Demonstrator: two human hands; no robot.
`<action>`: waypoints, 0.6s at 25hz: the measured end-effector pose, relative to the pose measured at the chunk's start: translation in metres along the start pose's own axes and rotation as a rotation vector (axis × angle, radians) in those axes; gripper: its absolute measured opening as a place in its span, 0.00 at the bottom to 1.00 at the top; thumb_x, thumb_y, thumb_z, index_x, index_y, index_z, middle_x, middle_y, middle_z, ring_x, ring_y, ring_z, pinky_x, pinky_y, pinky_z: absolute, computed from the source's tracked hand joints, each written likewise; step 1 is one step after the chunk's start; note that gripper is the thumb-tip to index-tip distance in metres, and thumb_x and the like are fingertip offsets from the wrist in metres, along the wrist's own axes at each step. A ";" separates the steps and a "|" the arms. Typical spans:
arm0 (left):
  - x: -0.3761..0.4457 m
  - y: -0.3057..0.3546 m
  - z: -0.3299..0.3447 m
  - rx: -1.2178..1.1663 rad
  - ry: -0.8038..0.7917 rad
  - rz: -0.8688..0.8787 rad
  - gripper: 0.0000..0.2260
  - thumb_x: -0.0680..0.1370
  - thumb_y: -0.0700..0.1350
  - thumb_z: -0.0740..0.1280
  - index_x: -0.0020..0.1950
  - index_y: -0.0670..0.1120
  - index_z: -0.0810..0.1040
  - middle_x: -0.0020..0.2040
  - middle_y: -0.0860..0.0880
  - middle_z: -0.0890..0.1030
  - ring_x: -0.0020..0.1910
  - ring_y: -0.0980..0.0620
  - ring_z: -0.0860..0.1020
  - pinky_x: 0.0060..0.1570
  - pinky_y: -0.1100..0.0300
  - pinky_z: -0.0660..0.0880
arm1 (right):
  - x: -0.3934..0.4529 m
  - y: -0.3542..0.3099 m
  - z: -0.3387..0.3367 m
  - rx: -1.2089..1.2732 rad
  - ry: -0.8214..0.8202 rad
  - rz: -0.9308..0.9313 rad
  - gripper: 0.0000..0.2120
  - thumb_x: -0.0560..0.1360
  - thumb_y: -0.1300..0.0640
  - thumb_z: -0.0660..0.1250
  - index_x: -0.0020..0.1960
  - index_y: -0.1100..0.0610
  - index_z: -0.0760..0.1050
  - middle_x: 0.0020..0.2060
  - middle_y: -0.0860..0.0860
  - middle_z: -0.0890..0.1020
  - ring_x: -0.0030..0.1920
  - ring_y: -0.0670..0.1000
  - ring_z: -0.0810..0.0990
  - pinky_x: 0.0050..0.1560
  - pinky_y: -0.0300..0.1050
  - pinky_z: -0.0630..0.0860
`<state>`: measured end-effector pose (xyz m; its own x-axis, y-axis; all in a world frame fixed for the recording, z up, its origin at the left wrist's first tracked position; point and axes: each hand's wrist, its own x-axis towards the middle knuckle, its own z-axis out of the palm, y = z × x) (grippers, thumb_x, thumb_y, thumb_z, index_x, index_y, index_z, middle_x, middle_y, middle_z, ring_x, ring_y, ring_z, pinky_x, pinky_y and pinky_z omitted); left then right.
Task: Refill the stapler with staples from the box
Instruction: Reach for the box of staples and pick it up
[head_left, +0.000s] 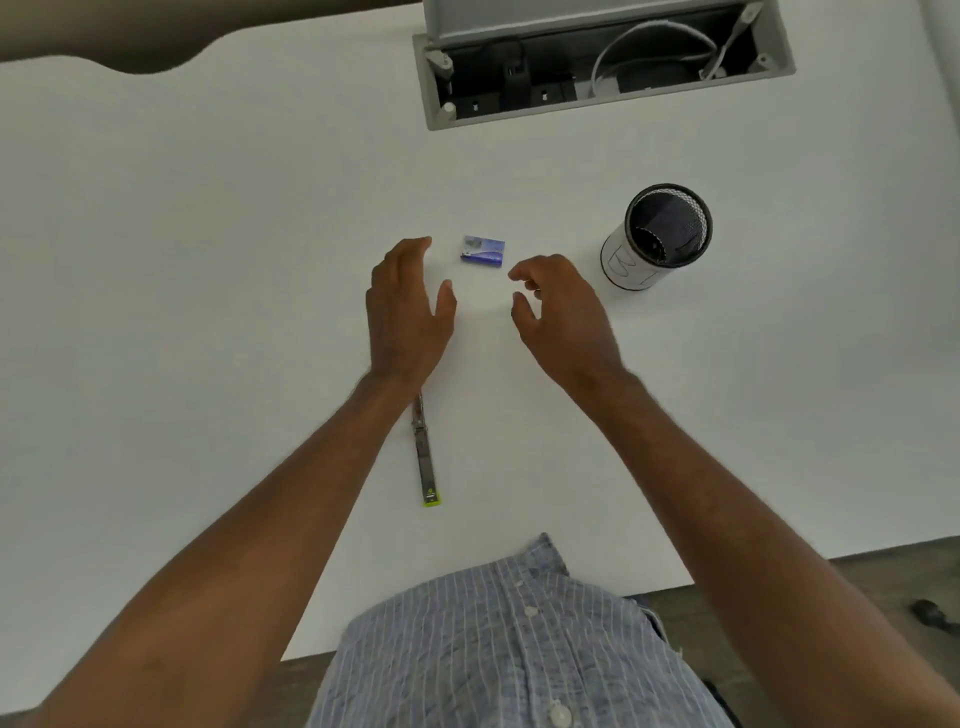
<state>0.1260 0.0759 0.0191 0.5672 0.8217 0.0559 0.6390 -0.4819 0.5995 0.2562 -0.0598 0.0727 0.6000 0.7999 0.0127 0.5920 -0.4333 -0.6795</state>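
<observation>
A small blue staple box (482, 251) lies flat on the white desk (208, 234), near the middle. My left hand (408, 306) hovers just left of and below the box, fingers apart, holding nothing. My right hand (561, 312) hovers just right of and below it, fingers curled but apart, also holding nothing. Neither hand touches the box. The stapler (425, 457) lies swung open lengthwise on the desk under my left wrist. Its metal rail points toward me and ends in a lime-green tip; its far end is hidden by my wrist.
A black mesh pen cup (657, 236) with a white paper wrap stands to the right of the box. An open cable hatch (597, 62) with wires sits at the desk's far edge. The desk's near edge runs by my striped shirt.
</observation>
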 end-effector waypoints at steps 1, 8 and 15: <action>-0.001 -0.014 -0.007 0.035 -0.014 -0.019 0.24 0.80 0.49 0.64 0.76 0.46 0.67 0.75 0.47 0.70 0.74 0.46 0.68 0.72 0.50 0.66 | 0.001 0.002 0.010 -0.038 -0.093 0.026 0.16 0.78 0.60 0.68 0.65 0.57 0.75 0.61 0.53 0.77 0.57 0.54 0.78 0.55 0.53 0.78; -0.001 -0.055 -0.021 0.178 -0.126 -0.006 0.26 0.82 0.50 0.62 0.79 0.43 0.65 0.81 0.44 0.61 0.81 0.42 0.58 0.79 0.48 0.55 | 0.037 0.004 0.046 -0.021 -0.063 0.117 0.27 0.76 0.60 0.70 0.73 0.59 0.67 0.69 0.56 0.71 0.66 0.57 0.72 0.62 0.48 0.74; -0.003 -0.058 -0.014 0.283 -0.112 -0.006 0.26 0.82 0.51 0.58 0.80 0.45 0.63 0.82 0.44 0.59 0.81 0.43 0.56 0.80 0.47 0.54 | 0.047 0.005 0.065 -0.034 0.069 0.107 0.20 0.76 0.66 0.66 0.68 0.61 0.75 0.63 0.57 0.77 0.63 0.58 0.75 0.62 0.41 0.68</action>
<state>0.0807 0.1058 -0.0048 0.6070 0.7935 -0.0451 0.7528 -0.5559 0.3525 0.2526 0.0021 0.0222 0.6956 0.7184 -0.0076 0.5396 -0.5294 -0.6546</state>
